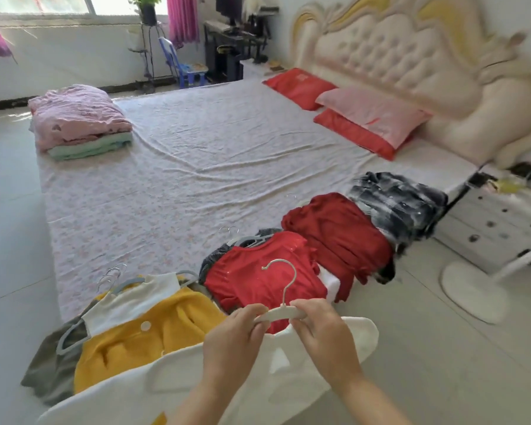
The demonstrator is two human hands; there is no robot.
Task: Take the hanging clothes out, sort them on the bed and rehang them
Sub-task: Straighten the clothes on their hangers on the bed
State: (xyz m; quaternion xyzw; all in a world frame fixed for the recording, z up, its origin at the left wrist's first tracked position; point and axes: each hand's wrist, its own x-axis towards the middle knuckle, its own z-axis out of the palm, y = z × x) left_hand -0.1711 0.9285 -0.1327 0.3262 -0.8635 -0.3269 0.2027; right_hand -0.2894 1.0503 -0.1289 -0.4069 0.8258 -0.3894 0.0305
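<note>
Both my hands hold a white hanger (281, 312) by its shoulders, hook pointing up. My left hand (233, 342) grips the left side, my right hand (322, 335) the right. A white garment (196, 381) hangs from the hanger over the near edge of the bed (181, 167). Along that edge lie a yellow and white garment (141, 329) on a grey hanger, an olive one (48, 369), a bright red top (252, 277), a dark red garment (337, 237) and a dark plaid shirt (396, 200).
Folded pink and green bedding (77, 121) sits at the bed's far left corner. Red and pink pillows (368, 124) lie by the tufted headboard (411, 56). A white bedside cabinet (500, 222) and a fan base (472, 289) stand on the floor at right.
</note>
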